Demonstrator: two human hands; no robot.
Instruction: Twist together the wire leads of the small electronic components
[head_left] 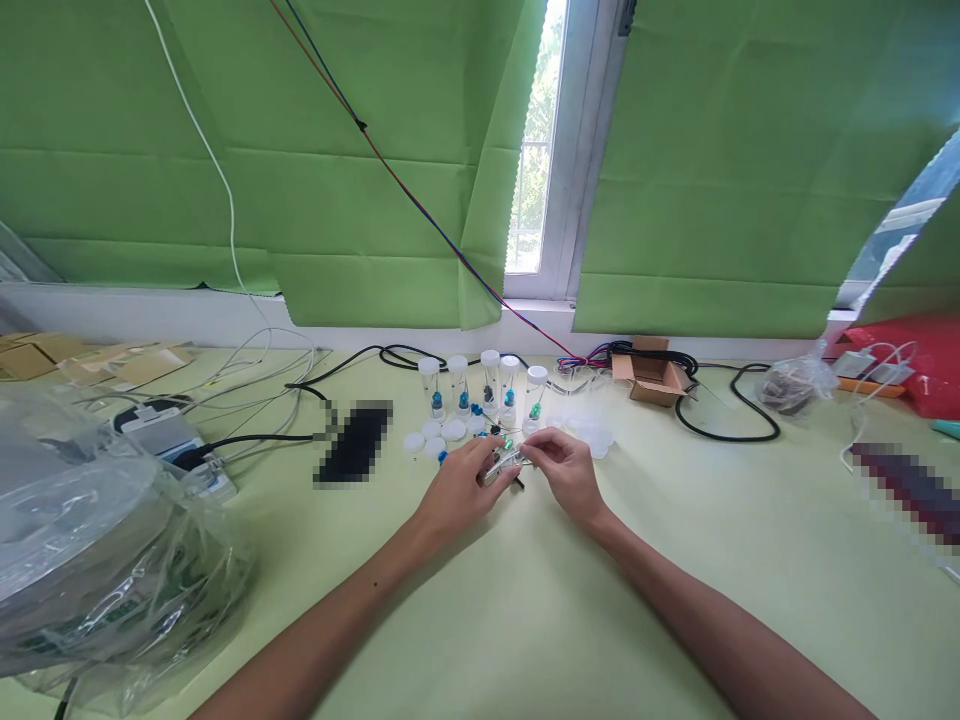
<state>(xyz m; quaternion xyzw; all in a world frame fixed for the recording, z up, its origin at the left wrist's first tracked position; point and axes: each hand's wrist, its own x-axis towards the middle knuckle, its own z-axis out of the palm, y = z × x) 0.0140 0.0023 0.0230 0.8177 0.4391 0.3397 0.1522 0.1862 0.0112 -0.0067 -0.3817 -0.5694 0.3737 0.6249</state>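
1. A bare left hand (465, 485) wraps a clear, slim, cylindrical container, apparently plastic (501, 464), just on the near side of the row of five clear, white-capped plastic tubes (490, 375). Its grip is closed, thumb on the near side, fingers on the far side.

2. A bare right hand (568, 470) brings thumb and fingertips together at the container's right end, in front of the row; whether they pinch the container itself or some small part, one cannot tell.

3. The container looks light, stiff and smooth, likely to slip or roll if let loose and perhaps to crack under a hard squeeze. The middle of its barrel seems the surest hold, with a light touch at the ends.

4. Small, round, white plastic lids (454, 430) crowd the row's front left; translucent, rounded plastic pieces (598, 440) sit at its front right. Both look easy to knock.

5. The smooth, pale green tabletop (517, 620) offers its widest room on the row's near side, between the forearms. Behind the row run a black, looped cable (409, 352) and the table's back edge; to its right stands an open, brown cardboard box (651, 388). The near edge is out of view.
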